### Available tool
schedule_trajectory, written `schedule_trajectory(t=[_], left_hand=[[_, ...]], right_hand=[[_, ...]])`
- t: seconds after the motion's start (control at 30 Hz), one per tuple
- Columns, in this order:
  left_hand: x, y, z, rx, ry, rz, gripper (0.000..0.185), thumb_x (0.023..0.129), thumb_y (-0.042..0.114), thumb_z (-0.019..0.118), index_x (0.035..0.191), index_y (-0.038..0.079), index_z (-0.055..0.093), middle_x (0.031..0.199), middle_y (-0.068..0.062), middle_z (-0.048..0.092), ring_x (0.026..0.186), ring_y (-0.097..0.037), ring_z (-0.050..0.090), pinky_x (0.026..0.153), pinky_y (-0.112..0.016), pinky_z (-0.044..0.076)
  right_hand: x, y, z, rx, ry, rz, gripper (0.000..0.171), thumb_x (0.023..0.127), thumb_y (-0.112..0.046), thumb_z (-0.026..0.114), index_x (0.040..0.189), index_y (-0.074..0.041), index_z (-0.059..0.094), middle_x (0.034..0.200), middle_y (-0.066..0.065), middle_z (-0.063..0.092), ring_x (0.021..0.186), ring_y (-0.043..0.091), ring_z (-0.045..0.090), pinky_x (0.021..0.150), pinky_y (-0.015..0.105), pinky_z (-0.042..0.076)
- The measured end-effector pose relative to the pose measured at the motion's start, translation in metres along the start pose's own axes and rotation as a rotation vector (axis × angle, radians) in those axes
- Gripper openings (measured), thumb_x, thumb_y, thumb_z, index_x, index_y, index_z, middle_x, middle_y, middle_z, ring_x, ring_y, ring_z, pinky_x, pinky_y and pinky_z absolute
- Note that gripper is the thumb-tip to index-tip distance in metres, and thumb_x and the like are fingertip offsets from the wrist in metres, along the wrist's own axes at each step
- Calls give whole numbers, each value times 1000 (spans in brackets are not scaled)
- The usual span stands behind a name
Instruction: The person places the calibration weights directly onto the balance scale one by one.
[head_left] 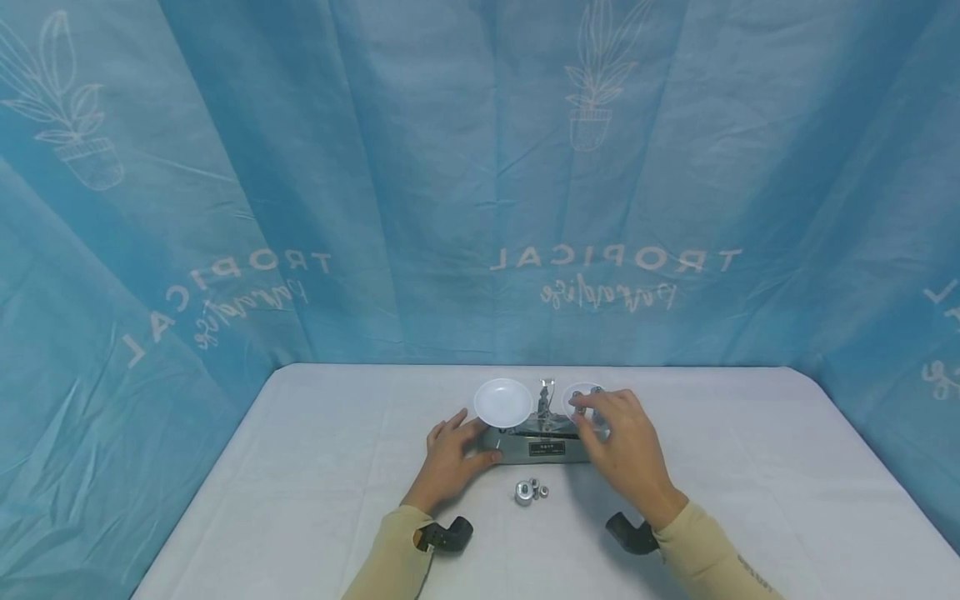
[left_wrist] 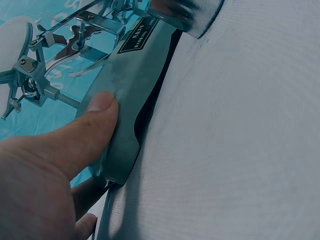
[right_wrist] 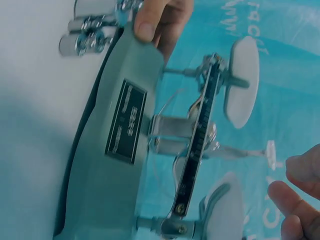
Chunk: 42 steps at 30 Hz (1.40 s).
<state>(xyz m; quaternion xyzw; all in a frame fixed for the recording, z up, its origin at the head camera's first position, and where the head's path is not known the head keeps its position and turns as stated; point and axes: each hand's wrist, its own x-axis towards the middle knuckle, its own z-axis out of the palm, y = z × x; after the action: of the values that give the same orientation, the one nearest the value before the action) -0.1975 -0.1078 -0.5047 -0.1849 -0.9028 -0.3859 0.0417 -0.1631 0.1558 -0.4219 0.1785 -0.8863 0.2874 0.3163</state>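
Loading of balance (head_left: 536,448) at frame centre: left hand (head_left: 450,454) bracing base, right hand (head_left: 622,442) fingers pinching weight (head_left: 579,406) over right pan (head_left: 585,392), calling for gentle release.

Left hand (left_wrist: 35,185) thumb pressing balance base (left_wrist: 130,90), white tablecloth (left_wrist: 240,140) beneath

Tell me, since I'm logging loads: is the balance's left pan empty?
Empty: the left pan shows a bare white dish in the head view.
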Motion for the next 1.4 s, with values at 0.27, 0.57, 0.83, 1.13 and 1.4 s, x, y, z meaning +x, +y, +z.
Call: schedule_trajectory(t=[0.27,0.57,0.83,1.13,1.4], left_hand=[[0,2,0,-12,-1,-15,59,89,41,74,139,14,60,144,-5,58,147,-38,31,119,-64,11],[0,2,-1,-2,1,-12,58,89,41,74,139,14,60,143,-5,59,147,-38,32,119,-63,12],[1,0,0,7,7,1,59,90,42,74,139,13,61,142,-6,59,145,-40,34,117,-66,14],[1,-1,0,6,-4,-5,59,90,42,73,139,12,61,142,-7,59,145,-39,33,117,-65,13],[0,0,-1,11,-1,0,58,90,43,73,138,14,61,142,-5,60,145,-40,33,117,-65,13]], right_hand=[[-9,-13,4,40,-10,-4,22,81,-4,82,101,-10,75,100,3,74,94,20,59,78,42,55],[-20,-24,11,90,-32,-22,23,81,-6,82,102,-13,75,102,-2,74,95,15,60,79,40,54],[-28,-31,18,131,-96,15,24,80,-5,83,100,-14,74,100,-7,73,95,10,59,88,40,55],[-38,-33,28,199,-171,97,22,81,-7,83,99,-16,75,98,-11,72,92,6,59,78,31,55],[-42,-32,34,230,-247,174,19,83,-11,82,100,-17,76,96,-15,70,91,4,57,78,29,54]])
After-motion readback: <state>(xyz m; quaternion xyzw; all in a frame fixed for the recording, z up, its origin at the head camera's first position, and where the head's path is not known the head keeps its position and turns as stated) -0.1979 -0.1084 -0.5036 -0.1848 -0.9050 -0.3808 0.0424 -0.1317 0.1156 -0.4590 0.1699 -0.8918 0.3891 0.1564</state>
